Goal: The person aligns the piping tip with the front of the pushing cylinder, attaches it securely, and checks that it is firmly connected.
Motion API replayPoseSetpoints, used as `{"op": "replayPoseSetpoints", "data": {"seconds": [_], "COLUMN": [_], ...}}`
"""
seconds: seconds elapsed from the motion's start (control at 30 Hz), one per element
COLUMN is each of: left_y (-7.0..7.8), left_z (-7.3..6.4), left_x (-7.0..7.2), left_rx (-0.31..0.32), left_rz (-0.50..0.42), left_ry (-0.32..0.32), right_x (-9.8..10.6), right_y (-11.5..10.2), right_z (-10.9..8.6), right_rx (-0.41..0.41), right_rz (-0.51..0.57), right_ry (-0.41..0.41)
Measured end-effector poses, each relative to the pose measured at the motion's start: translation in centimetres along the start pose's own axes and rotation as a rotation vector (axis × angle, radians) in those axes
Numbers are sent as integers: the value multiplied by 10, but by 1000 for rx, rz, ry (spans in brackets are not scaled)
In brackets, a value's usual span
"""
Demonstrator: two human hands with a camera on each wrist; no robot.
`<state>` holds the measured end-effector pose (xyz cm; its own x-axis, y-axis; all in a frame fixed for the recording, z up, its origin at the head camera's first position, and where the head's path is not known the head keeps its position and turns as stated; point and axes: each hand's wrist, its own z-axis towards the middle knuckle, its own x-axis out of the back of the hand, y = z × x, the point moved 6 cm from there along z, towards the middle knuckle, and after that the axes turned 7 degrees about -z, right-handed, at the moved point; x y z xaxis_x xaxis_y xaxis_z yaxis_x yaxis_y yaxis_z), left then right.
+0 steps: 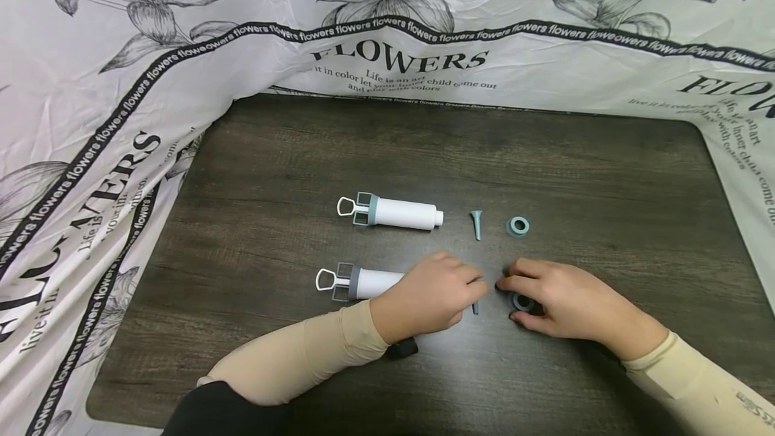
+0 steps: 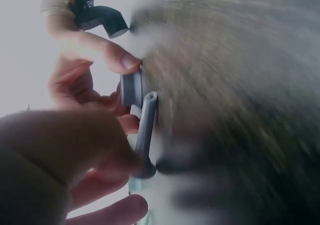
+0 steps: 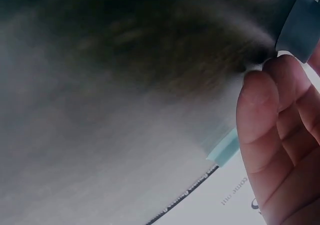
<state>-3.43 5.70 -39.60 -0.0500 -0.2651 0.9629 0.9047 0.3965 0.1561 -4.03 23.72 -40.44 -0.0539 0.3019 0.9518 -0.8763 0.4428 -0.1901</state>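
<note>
My left hand (image 1: 432,295) is over the table, its thumb and fingers at the wide end of a small grey tapered nozzle (image 2: 147,130), pinching it there. The nozzle's narrow end (image 1: 475,308) sticks out past the fingers in the head view. Just to the right, my right hand (image 1: 557,298) holds a grey ring-shaped cap (image 1: 522,302) at the table, thumb on one side and fingers on the other. In the left wrist view that cap (image 2: 131,89) stands beyond the nozzle. Under my left hand, a white syringe with a grey collar (image 1: 375,283) is partly hidden.
Farther back lies a second white syringe (image 1: 406,214) with a blue-green collar and a loop handle. A blue-green nozzle (image 1: 477,224) and a blue-green ring cap (image 1: 517,226) lie to its right. Flower-printed cloth (image 1: 387,66) borders the dark wooden table (image 1: 290,147).
</note>
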Motion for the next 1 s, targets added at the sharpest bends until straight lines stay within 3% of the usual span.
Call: {"op": "replayPoseSetpoints", "data": {"seconds": [0.17,0.43,0.63,1.0], "left_y": [4,7,7,7], "left_z": [7,12,14,13], "left_x": [-5,-14,-16,-13], "left_rx": [-6,14,25,27], "left_rz": [27,76,110,80], "left_ry": [17,-68,-85,-90], "right_x": [1,2,1,1], "right_y": [0,0,0,0], "right_z": [-1,-2,-3,-3], "right_rx": [4,-5,-27,-40], "right_rz": [22,29,37,53], "right_ry": [-4,-7,-17,-28]}}
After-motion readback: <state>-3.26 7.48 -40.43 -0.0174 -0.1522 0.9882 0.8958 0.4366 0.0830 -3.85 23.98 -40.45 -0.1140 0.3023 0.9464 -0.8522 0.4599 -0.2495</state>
